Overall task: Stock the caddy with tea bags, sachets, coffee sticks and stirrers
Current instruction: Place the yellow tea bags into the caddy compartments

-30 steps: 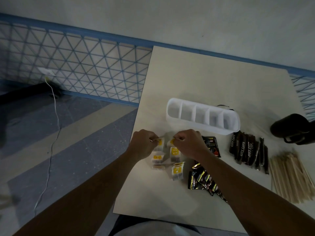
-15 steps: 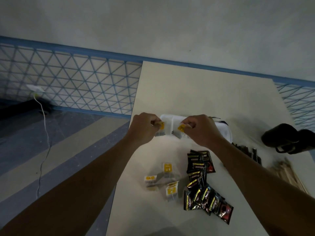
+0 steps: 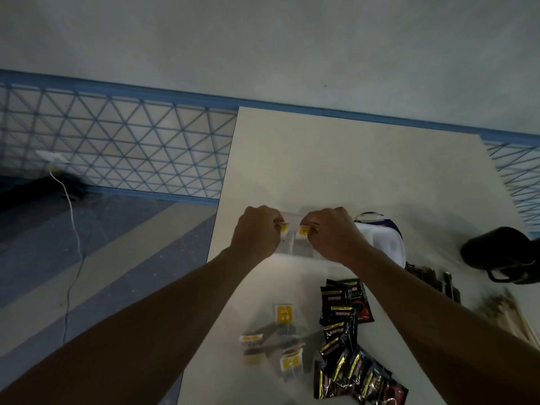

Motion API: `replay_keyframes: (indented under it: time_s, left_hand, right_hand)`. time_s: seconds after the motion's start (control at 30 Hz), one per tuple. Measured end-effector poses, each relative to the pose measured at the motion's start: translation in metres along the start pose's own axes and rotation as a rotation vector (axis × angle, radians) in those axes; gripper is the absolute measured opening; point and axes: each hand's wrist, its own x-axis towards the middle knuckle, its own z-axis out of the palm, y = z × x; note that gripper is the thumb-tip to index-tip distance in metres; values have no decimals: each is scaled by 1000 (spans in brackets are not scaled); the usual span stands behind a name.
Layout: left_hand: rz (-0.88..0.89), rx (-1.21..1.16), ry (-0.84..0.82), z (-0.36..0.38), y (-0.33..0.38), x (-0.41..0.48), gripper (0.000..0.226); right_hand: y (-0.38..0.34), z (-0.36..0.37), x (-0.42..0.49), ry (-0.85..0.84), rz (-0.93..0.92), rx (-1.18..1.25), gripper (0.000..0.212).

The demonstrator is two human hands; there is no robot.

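Note:
My left hand (image 3: pixel 257 232) pinches a yellow-tagged tea bag (image 3: pixel 283 228), and my right hand (image 3: pixel 333 233) pinches another tea bag (image 3: pixel 304 230). Both hover over the left end of the white caddy (image 3: pixel 385 244), much of which my right hand hides. Three more tea bags (image 3: pixel 285 312) lie loose on the table near me. To their right sit black sachets (image 3: pixel 344 305) in a scattered pile. Dark coffee sticks (image 3: pixel 432 276) and wooden stirrers (image 3: pixel 514 320) lie at the right, blurred.
The pale table (image 3: pixel 350 165) reaches back to a wall. A black mug (image 3: pixel 496 252) stands at the right edge. Left of the table are a blue lattice fence (image 3: pixel 117 147), the floor and a white cable (image 3: pixel 73 229).
Both hands have lifted a tea bag each from the pile and carried them away from me over the caddy's left end. The camera has tilted, shifting the table items lower.

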Motion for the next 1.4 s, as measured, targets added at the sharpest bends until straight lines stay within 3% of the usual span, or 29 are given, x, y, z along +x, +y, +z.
replay_keyframes:
  time_s: [0.33,0.87,1.03,1.4]
  left_hand:
    - [2,114,-34,16,-1,4,22]
    - [36,131,28,18,-4,6,24]
    - [41,117,89,19,-4,9,25]
    - [136,56,79,5,-10,6,21]
  right_hand:
    - [8,23,7,29,13,0,36]
    - [18,23,4,131,-20,-64,26]
    - [20,25,4,236,-54,-35,24]
    - [21,25,-7,237,-64,-51,23]
